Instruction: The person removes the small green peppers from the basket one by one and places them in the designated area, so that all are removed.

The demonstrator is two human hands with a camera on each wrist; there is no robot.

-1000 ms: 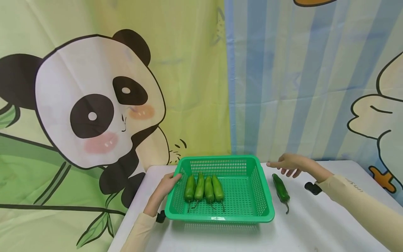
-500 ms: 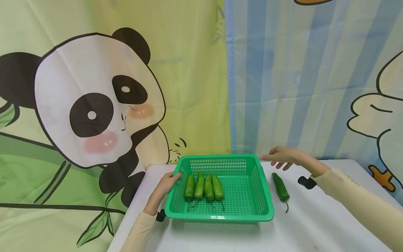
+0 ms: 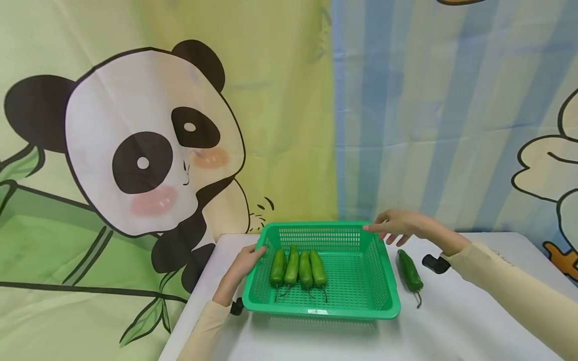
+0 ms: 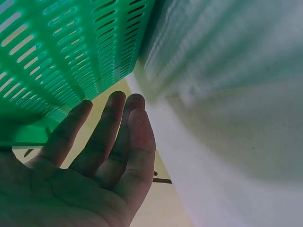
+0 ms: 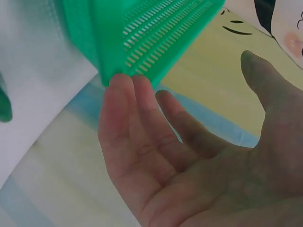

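A green plastic basket (image 3: 361,314) stands on the white table with several green chili peppers (image 3: 291,268) lying side by side in its left half. At its left side is my left hand (image 3: 244,261), the thumb over the rim. In the left wrist view, the other fingers (image 4: 102,135) extend loosely outside the slotted wall. My right hand (image 3: 404,224) reaches to the back right corner, its fingers extended and the thumb held apart. The right wrist view has its fingertips (image 5: 122,85) right at the basket corner. Another green chili pepper (image 3: 410,271) lies on the table, right of the basket.
A curtain with a cartoon panda (image 3: 149,145) hangs close behind the white table (image 3: 469,301). Black wrist straps with devices (image 3: 436,263) sit at both wrists.
My right hand has moved left, from above the loose chili pepper to the basket's back right corner. My left hand stays at the left rim. The whole head view has shifted slightly.
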